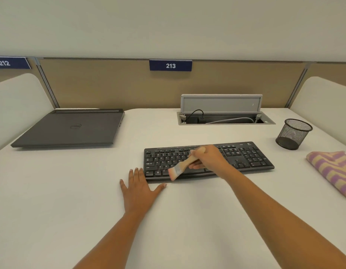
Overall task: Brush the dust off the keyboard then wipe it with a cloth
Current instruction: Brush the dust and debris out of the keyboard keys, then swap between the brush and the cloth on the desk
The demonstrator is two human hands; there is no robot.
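A black keyboard (pixel 245 158) lies flat on the white desk (pixel 71 181), right of centre. My right hand (pixel 209 158) grips the wooden handle of a small paintbrush (pixel 182 165) over the keyboard's middle. The pale bristles point down and left and touch the keyboard's front left rows. My left hand (pixel 138 188) rests flat on the desk with spread fingers, against the keyboard's front left corner. A folded cloth (pixel 331 169) with purple and yellow stripes lies at the right edge of the desk.
A closed dark laptop (pixel 71 129) lies at the back left. A black mesh pen cup (pixel 293 133) stands behind the cloth. An open cable hatch (pixel 224 118) with a raised lid sits at the back. Partition panels enclose the desk on three sides.
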